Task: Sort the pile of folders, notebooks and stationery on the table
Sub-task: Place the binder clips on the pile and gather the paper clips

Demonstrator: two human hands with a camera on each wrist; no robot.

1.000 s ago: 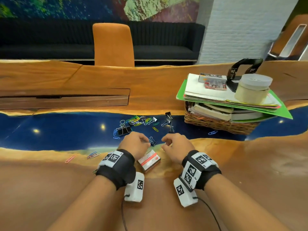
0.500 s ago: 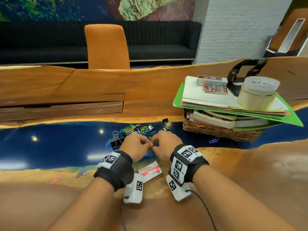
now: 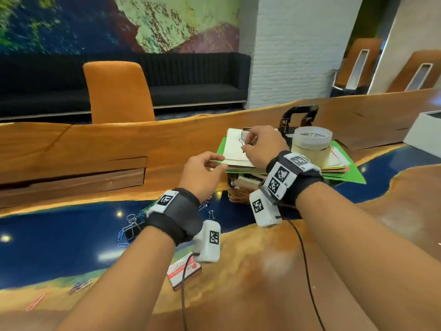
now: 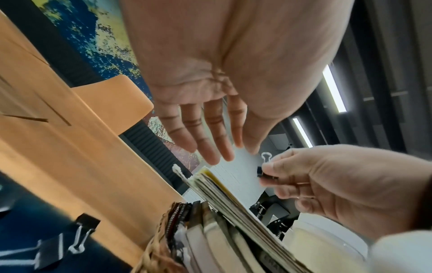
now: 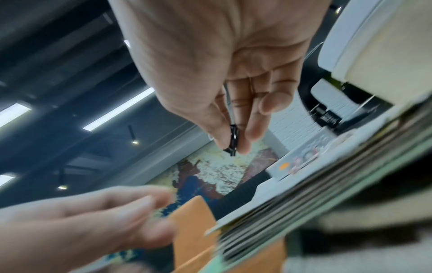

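Right hand (image 3: pixel 261 145) pinching a small black binder clip (image 4: pixel 266 172) over the stack of papers (image 3: pixel 235 149).
Its wire loops stand up silver; the left hand (image 3: pixel 202 173) hovers beside the stack, fingers relaxed, holding nothing.

A stack of folders (image 3: pixel 238 149) lay on the basket (image 3: pixel 238 197), a tape roll (image 3: pixel 312 145) on the stack's right part, what seemed a hole punch (image 3: pixel 298 115) behind it. Loose clips (image 3: pixel 133 223) lay left of the basket, a small box (image 3: pixel 182 273) nearer, a chair (image 3: pixel 117 91) behind the table (image 3: pixel 274 271).
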